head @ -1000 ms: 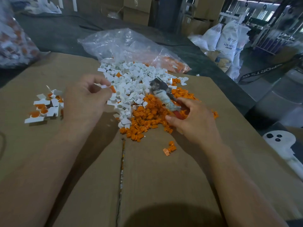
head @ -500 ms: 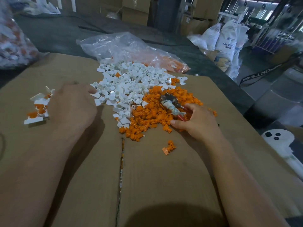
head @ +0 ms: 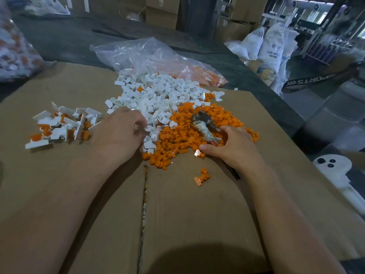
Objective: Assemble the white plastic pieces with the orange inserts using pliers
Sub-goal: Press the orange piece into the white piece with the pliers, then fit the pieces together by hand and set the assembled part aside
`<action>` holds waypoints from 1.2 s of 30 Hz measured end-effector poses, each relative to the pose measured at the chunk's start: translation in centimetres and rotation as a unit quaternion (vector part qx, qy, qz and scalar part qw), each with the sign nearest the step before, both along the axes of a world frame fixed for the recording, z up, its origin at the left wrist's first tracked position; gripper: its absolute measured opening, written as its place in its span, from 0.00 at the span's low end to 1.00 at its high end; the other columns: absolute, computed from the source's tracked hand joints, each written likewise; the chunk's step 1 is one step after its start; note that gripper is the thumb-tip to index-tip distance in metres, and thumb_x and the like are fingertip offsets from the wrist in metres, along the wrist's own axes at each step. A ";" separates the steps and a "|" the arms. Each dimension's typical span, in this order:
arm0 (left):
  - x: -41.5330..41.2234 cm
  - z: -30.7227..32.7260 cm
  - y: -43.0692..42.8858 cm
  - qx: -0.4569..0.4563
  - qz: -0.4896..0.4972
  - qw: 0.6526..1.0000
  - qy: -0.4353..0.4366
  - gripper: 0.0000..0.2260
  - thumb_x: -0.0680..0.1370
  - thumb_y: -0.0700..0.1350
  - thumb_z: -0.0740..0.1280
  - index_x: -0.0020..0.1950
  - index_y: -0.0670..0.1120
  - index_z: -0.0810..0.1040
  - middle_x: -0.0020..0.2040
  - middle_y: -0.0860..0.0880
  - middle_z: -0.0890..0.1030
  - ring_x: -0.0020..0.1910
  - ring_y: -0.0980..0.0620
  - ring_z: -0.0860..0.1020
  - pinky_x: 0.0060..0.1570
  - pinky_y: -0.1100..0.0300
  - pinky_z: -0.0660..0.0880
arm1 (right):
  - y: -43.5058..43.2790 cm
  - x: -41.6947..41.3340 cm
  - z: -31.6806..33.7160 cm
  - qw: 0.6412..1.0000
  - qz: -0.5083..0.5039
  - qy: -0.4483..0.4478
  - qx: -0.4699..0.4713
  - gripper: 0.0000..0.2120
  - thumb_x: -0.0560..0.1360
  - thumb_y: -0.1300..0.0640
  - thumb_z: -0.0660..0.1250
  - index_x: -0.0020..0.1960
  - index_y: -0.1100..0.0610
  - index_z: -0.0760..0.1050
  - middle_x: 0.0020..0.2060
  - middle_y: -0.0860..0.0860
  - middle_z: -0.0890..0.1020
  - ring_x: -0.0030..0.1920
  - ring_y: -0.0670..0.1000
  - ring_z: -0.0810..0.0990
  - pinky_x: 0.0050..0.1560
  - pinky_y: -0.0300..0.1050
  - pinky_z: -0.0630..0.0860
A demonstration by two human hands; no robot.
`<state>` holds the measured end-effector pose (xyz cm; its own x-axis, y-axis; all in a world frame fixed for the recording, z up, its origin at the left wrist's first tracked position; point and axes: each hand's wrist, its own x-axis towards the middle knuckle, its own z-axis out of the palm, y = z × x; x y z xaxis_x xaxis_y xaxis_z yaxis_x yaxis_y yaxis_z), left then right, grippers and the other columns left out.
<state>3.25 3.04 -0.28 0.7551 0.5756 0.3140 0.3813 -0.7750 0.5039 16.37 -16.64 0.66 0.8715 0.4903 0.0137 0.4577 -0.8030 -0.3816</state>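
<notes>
On cardboard [head: 197, 214]: white pcs [head: 158, 91]; boxes [head: 162, 12], sacks [head: 270, 44] behind.

Dim light, blurred warped edges, soft shadows

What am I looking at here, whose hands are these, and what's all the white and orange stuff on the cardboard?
No machine here: a person works bare-handed, and the picture comes from a camera on their head, looking down. On the cardboard lie a heap of white plastic pieces, a heap of orange inserts beside it, and, far left, a small pile of assembled pieces. The right hand grips the pliers, resting on the orange heap. The left hand reaches into the white pieces; whether it pinches one is unclear.
</notes>
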 end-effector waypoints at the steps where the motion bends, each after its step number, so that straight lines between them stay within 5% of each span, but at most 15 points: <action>1: 0.0 0.0 0.0 -0.003 -0.001 1.000 0.000 0.02 0.74 0.44 0.68 0.46 0.49 0.78 0.44 0.52 0.69 0.44 0.50 0.69 0.42 0.57 0.65 | 0.0 0.0 0.0 1.000 -0.001 0.001 0.003 0.42 0.64 0.35 0.69 0.71 0.54 0.62 0.65 0.55 0.66 0.67 0.56 0.62 0.62 0.51 0.63; 5: 0.0 0.0 0.1 -0.001 -0.004 1.000 -0.013 0.03 0.74 0.40 0.67 0.45 0.48 0.78 0.45 0.50 0.72 0.43 0.51 0.70 0.42 0.58 0.66 | 0.1 -0.2 -0.1 1.000 0.005 0.001 0.021 0.41 0.66 0.34 0.67 0.71 0.55 0.62 0.66 0.55 0.65 0.67 0.55 0.61 0.62 0.50 0.64; 10: -0.1 -0.1 0.1 -0.025 0.009 0.999 -0.027 0.10 0.76 0.40 0.66 0.56 0.45 0.79 0.52 0.45 0.77 0.48 0.49 0.74 0.48 0.57 0.70 | 0.3 -0.3 -0.2 1.000 0.017 -0.006 0.020 0.39 0.68 0.35 0.65 0.71 0.54 0.62 0.66 0.54 0.65 0.67 0.54 0.63 0.61 0.49 0.65; 13: -0.5 0.6 0.1 -0.043 0.030 0.995 -0.090 0.06 0.76 0.41 0.66 0.51 0.46 0.80 0.48 0.48 0.77 0.43 0.53 0.72 0.44 0.61 0.65 | 0.4 -0.9 0.4 0.992 0.034 -0.062 0.100 0.30 0.71 0.41 0.67 0.68 0.53 0.67 0.64 0.51 0.68 0.65 0.50 0.66 0.60 0.44 0.64; 15: -0.8 1.1 -0.5 -0.104 0.044 0.981 -0.156 0.03 0.75 0.42 0.67 0.45 0.49 0.79 0.43 0.51 0.79 0.38 0.55 0.74 0.39 0.64 0.66 | 0.9 -2.0 1.0 0.973 0.097 -0.111 0.179 0.19 0.72 0.48 0.68 0.61 0.52 0.74 0.58 0.48 0.74 0.59 0.46 0.70 0.58 0.41 0.66; 18: -1.1 1.9 -1.8 -0.275 -0.005 0.934 -0.229 0.07 0.75 0.39 0.67 0.41 0.51 0.78 0.37 0.54 0.79 0.31 0.60 0.78 0.29 0.68 0.72 | 1.9 -3.7 1.1 0.954 0.235 -0.100 0.159 0.10 0.73 0.55 0.69 0.53 0.55 0.80 0.50 0.51 0.79 0.53 0.48 0.74 0.55 0.42 0.70; 24: -1.3 2.2 -3.3 -0.381 -0.073 0.893 -0.228 0.12 0.72 0.35 0.68 0.41 0.53 0.81 0.37 0.51 0.82 0.27 0.59 0.76 0.32 0.71 0.74 | 3.2 -4.2 0.1 0.946 0.304 -0.107 0.028 0.12 0.74 0.53 0.67 0.56 0.53 0.78 0.50 0.51 0.76 0.54 0.48 0.71 0.51 0.38 0.64; 28: -1.3 2.1 -3.3 -0.400 -0.096 0.892 -0.188 0.13 0.70 0.34 0.70 0.48 0.52 0.81 0.42 0.47 0.81 0.38 0.55 0.79 0.38 0.71 0.76 | 3.2 -4.2 0.0 0.951 0.290 -0.105 0.027 0.09 0.75 0.54 0.66 0.54 0.54 0.77 0.49 0.51 0.75 0.52 0.48 0.70 0.48 0.38 0.64; 33: -1.3 2.3 -3.3 -0.429 -0.086 0.881 -0.183 0.11 0.70 0.31 0.70 0.44 0.46 0.78 0.37 0.46 0.77 0.31 0.55 0.79 0.31 0.67 0.77 | 3.1 -4.3 0.1 0.949 0.300 -0.097 0.026 0.06 0.75 0.56 0.65 0.51 0.56 0.74 0.46 0.49 0.74 0.49 0.48 0.71 0.48 0.41 0.67; 36: -1.5 2.4 -3.4 -0.431 -0.097 0.879 -0.179 0.09 0.72 0.32 0.68 0.43 0.47 0.79 0.41 0.43 0.79 0.29 0.58 0.80 0.32 0.69 0.76 | 2.7 -4.2 0.2 0.952 0.284 -0.084 0.072 0.14 0.77 0.57 0.63 0.62 0.54 0.72 0.46 0.47 0.69 0.47 0.44 0.67 0.44 0.35 0.63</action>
<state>1.77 -0.36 2.08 0.8068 0.5876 0.0617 -0.0179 -0.0801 0.9966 12.22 -13.90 0.82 0.4452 0.8649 0.2316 0.8674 -0.3524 -0.3515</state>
